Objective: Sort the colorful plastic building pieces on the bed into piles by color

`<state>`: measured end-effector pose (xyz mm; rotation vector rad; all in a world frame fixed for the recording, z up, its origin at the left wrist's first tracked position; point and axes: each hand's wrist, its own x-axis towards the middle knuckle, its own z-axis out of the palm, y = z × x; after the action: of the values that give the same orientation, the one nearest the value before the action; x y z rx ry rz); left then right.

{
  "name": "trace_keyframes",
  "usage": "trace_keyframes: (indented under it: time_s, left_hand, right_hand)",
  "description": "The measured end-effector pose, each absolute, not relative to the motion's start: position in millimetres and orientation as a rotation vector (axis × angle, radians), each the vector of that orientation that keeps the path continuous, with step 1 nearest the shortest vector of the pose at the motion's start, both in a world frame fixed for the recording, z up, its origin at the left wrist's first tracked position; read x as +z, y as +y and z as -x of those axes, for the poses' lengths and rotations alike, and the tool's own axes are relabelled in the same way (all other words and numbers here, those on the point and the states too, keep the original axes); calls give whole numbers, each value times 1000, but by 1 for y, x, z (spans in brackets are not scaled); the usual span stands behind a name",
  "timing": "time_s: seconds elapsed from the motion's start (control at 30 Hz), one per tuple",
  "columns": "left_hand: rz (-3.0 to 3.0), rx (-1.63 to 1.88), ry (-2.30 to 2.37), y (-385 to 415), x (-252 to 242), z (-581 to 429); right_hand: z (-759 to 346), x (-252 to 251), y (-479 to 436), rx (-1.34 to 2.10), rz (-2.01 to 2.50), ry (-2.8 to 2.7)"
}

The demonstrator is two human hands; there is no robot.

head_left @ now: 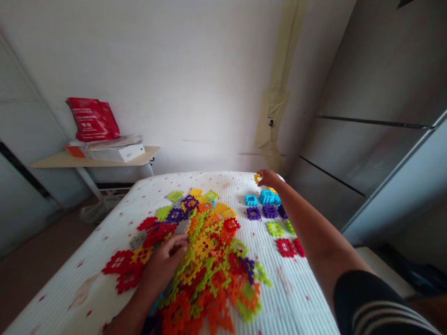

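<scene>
Far out over the right back of the bed-like surface, my right hand (268,177) pinches a yellow interlocking block (257,178). Below its wrist stand light blue blocks (267,196), some of them stacked. My left hand (165,260) rests at the left side of a big mixed heap of interlocking blocks (209,260), its fingers curled with thumb and fingertips close together. A grey block (183,227) lies right by those fingertips; whether they grip anything is hidden. Several red blocks (122,262) lie left of this hand.
Sorted by colour on the right are purple blocks (253,213), green blocks (275,228) and red blocks (285,247), partly covered by my right forearm. A small table (56,160) holds a red bag (92,119) and a white box (122,152). A grey cabinet (370,93) stands right.
</scene>
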<state>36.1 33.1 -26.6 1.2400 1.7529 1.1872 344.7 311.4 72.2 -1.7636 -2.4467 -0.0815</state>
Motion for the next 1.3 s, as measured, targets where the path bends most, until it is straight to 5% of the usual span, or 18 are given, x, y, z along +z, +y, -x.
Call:
trace_keyframes:
  time_s: [0.5,0.73,0.93,1.3]
  left_hand:
    - [-1230,1144,1761,30,-19,-39]
    - [-1388,1134,1815,26,-17,-42]
    - [-1576,1046,1861,23,-16,-47]
    - [-2037,808,1942,19,-10,-61]
  right_hand:
    - [-343,53,340,-82,1984,-2468]
    - [-326,77,280,-190,1635,-2418]
    - [-303,54,164,63,985,-2548]
    - [-285,26,121,251,902,-2577]
